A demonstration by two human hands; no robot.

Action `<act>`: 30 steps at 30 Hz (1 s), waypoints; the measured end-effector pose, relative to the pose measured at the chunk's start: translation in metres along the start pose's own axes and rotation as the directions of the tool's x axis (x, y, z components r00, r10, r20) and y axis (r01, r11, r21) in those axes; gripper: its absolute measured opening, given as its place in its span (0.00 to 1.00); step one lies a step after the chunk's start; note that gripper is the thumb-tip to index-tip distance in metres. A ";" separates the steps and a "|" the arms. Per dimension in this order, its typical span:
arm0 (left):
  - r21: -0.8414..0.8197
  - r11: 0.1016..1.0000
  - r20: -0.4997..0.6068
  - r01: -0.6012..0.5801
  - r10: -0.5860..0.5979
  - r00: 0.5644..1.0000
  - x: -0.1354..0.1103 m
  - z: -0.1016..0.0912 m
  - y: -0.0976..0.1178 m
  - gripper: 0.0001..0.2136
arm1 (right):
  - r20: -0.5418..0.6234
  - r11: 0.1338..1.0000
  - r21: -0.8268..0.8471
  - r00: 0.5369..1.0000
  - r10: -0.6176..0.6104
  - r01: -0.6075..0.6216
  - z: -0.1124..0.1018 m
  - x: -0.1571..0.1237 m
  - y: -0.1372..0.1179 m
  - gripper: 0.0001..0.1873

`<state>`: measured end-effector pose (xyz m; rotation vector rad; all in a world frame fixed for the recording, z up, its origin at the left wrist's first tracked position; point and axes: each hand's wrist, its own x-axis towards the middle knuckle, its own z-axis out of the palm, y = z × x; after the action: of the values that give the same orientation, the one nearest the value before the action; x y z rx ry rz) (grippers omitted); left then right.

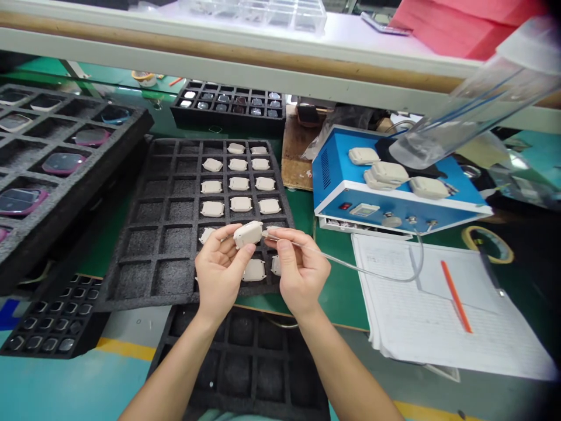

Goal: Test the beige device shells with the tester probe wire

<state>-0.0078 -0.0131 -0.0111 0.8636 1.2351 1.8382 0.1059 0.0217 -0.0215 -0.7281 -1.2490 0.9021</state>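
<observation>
My left hand (219,269) pinches a small white plastic casing (248,234) between thumb and fingers, held above a black foam tray (144,257). My right hand (300,269) pinches the end of a thin clear tube (372,272) right against the casing's right side. The tube runs back to a blue box (333,175) with knobs and a display. Several more white casings (240,184) lie in the tray's pockets, mostly in its right columns.
Three white casings (390,172) rest on top of the blue box. A paper sheet (438,316) with an orange pen (456,295) lies at right. Black trays with pink-rimmed parts (56,164) stand at left, another empty foam tray (245,362) lies near me. A clear bottle (473,105) looms at upper right.
</observation>
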 end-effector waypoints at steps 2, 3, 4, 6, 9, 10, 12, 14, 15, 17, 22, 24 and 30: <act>0.003 1.000 -0.003 -0.001 0.001 1.000 0.000 0.000 0.000 0.17 | 0.007 1.000 0.018 1.000 0.004 -0.004 -0.001 -0.001 0.001 0.08; 0.003 1.000 -0.003 -0.001 0.001 1.000 0.000 0.000 0.000 0.17 | 0.011 1.000 0.028 1.000 0.007 -0.007 -0.001 -0.001 0.001 0.08; 0.004 1.000 -0.003 -0.001 0.002 1.000 0.000 0.000 0.000 0.17 | 0.013 0.999 0.036 1.000 0.010 -0.010 -0.001 -0.001 0.001 0.08; 0.008 1.000 0.001 0.000 0.000 1.000 0.000 -0.001 0.000 0.17 | 0.018 0.999 0.041 1.000 0.016 -0.017 -0.001 -0.001 0.002 0.08; 0.028 1.000 -0.003 0.004 -0.004 1.000 0.001 -0.001 0.002 0.17 | 0.025 0.999 0.045 0.999 0.021 -0.022 -0.001 0.000 0.004 0.08; 0.034 0.999 -0.006 0.004 -0.004 1.000 0.001 -0.001 0.002 0.18 | 0.027 0.999 0.049 0.999 0.020 -0.021 -0.001 0.001 0.004 0.08; 0.042 0.999 -0.013 -0.003 0.004 1.000 0.002 -0.002 0.003 0.18 | 0.032 0.998 0.055 0.999 0.021 -0.023 0.000 0.002 0.004 0.08; 0.041 0.999 -0.017 -0.017 0.017 1.000 0.003 -0.002 0.002 0.18 | 0.037 0.998 0.056 0.999 0.023 -0.025 0.001 0.003 0.004 0.08; 0.040 0.999 -0.020 -0.023 0.023 1.000 0.004 -0.002 0.002 0.18 | 0.037 0.998 0.057 0.999 0.023 -0.025 0.002 0.004 0.004 0.08; 0.039 0.999 -0.024 -0.030 0.031 0.999 0.006 -0.001 0.001 0.18 | 0.033 0.998 0.060 0.999 0.018 -0.020 0.003 0.006 0.005 0.08; 0.058 0.998 -0.031 -0.034 0.036 0.999 0.007 0.000 0.002 0.18 | 0.037 0.997 0.071 0.999 0.012 -0.014 0.004 0.009 0.006 0.08; 0.075 0.997 -0.040 -0.029 0.033 0.999 0.007 0.001 0.003 0.19 | 0.035 0.997 0.073 0.999 0.013 -0.016 0.004 0.008 0.006 0.08; 0.086 0.996 -0.040 -0.031 0.034 0.999 0.008 0.001 0.004 0.19 | 0.030 0.997 0.075 0.999 0.022 -0.024 0.004 0.008 0.007 0.08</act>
<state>-0.0120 -0.0071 -0.0061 0.9006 1.3411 1.8489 0.1011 0.0315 -0.0229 -0.6724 -1.2282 0.9764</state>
